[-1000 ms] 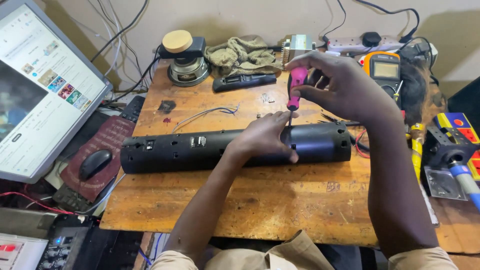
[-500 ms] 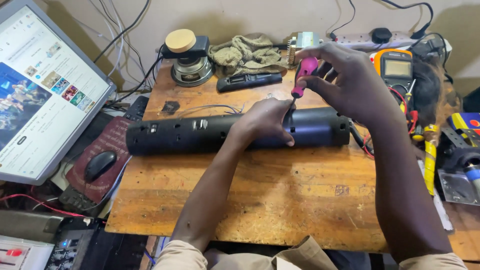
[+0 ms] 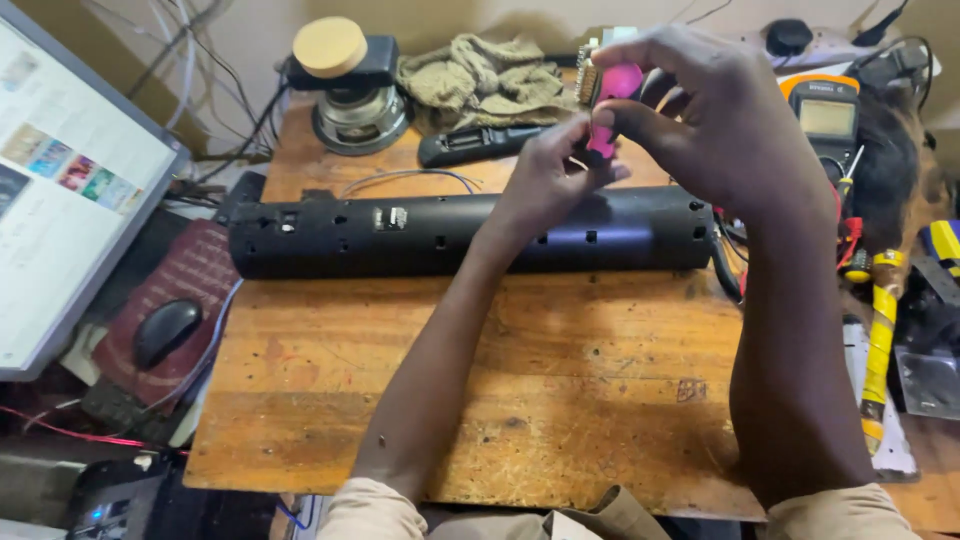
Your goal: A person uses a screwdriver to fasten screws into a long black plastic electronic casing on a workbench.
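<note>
A long black soundbar casing point(image 3: 400, 235) lies across the wooden table point(image 3: 540, 400). Above its right half my right hand point(image 3: 710, 120) grips a screwdriver by its pink handle point(image 3: 612, 92). My left hand point(image 3: 550, 175) is raised off the casing, and its fingertips pinch the lower end of the pink screwdriver. The shaft is hidden behind my fingers.
A monitor point(image 3: 60, 190) stands at the left, with a mouse point(image 3: 165, 330) on a maroon pad. At the back are a small speaker driver point(image 3: 345, 85), an olive cloth point(image 3: 480, 80) and a black remote point(image 3: 480, 145). A multimeter point(image 3: 825, 115) and yellow-handled tools point(image 3: 878, 340) crowd the right edge.
My left hand has lifted from the casing to the screwdriver. The right hand raised the screwdriver away from the casing. The view has moved closer.
</note>
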